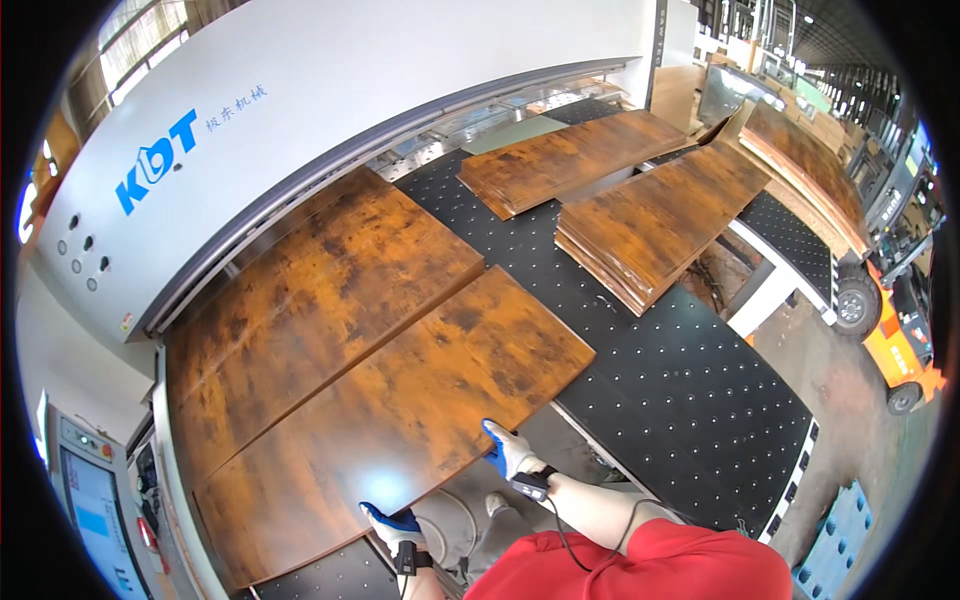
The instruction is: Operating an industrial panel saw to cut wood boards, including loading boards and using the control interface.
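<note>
a long near board lies in front of the person, its right end over a black dotted table. its face is rusty orange-brown with smoky, almost black blotches, like aged wood. the surface is glossy: a bluish-white glare sits close to its near edge, toward the left. the edges look straight and the corners square, with a thin, lighter rim along the right end.

the left hand, in a blue and white glove, grasps the near edge beside that glare, thumb on top. the right hand, gloved alike, grasps the same edge farther right, thumb on top too; the fingers of both are partly hidden under the board.

just beyond lies a far board of the same pattern, a dark brown band between the two; i cannot tell if they touch. to the right, a stack of boards shows layered sides, and another matching board lies beyond it. a large white machine spans the far side. at far right stands an orange forklift.
</note>
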The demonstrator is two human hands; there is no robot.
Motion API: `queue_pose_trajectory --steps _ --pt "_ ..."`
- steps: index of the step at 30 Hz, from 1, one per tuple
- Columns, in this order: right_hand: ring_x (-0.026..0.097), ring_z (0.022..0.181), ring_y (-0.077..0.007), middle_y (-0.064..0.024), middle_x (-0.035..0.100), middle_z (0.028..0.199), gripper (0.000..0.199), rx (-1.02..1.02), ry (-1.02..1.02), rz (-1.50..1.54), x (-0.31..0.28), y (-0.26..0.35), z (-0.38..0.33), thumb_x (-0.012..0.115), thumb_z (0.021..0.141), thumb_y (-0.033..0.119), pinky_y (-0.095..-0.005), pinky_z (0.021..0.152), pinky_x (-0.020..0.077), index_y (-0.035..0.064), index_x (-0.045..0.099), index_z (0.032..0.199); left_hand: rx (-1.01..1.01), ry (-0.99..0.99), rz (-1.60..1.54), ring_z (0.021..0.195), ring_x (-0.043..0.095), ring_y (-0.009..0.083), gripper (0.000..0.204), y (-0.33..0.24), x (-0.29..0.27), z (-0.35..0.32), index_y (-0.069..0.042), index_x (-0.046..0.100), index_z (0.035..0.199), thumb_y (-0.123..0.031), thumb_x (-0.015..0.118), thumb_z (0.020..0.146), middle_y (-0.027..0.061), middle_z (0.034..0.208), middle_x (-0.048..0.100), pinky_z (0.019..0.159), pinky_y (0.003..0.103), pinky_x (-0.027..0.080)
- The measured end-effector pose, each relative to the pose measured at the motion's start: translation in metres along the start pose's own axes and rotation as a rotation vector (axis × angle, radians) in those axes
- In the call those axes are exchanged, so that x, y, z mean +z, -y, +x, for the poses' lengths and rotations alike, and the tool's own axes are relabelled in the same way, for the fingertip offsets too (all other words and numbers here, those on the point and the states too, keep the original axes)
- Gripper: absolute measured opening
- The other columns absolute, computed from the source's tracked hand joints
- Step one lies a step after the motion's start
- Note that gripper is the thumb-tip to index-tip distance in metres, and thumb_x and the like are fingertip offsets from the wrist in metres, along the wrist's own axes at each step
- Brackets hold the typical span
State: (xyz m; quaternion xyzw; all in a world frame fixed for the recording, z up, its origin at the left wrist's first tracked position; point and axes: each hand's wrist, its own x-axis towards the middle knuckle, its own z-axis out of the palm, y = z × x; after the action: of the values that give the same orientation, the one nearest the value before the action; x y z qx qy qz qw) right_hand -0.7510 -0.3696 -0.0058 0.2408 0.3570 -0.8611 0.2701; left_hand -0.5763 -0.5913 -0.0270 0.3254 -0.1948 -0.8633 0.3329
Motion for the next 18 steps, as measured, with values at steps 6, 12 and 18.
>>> queue_pose_trajectory --steps 6,12,18 --pt "0.06 0.117 -0.024 -0.0074 0.065 0.127 0.043 0.011 0.073 -0.267 -0.123 -0.005 -0.031 0.072 0.095 0.026 -0.0415 0.105 0.048 0.0086 0.058 0.132 -0.074 -0.001 -0.005 0.131 0.053 0.0279 0.059 0.028 -0.022 -0.071 -0.009 0.049 0.145 -0.052 0.045 0.104 0.0093 0.145 0.055 0.115 0.044 0.038" --pt "0.059 0.122 -0.0248 -0.0062 0.064 0.13 0.044 0.229 0.093 0.094 -0.194 0.056 -0.103 0.071 0.095 0.031 -0.0439 0.108 0.0466 0.0117 0.058 0.133 -0.078 -0.119 -0.001 0.133 0.05 0.0298 0.058 0.086 -0.029 -0.163 -0.008 0.051 0.143 -0.049 0.054 0.102 0.0098 0.146 0.054 0.116 0.046 0.038" --pt "0.054 0.127 -0.0274 -0.0082 0.06 0.134 0.044 0.333 0.113 0.023 -0.237 0.101 -0.13 0.068 0.097 0.037 -0.0471 0.11 0.0432 0.0133 0.058 0.132 -0.081 -0.196 -0.078 0.132 0.051 0.0301 0.056 0.131 -0.052 -0.226 -0.007 0.048 0.145 -0.045 0.052 0.104 0.0108 0.146 0.054 0.113 0.048 0.042"
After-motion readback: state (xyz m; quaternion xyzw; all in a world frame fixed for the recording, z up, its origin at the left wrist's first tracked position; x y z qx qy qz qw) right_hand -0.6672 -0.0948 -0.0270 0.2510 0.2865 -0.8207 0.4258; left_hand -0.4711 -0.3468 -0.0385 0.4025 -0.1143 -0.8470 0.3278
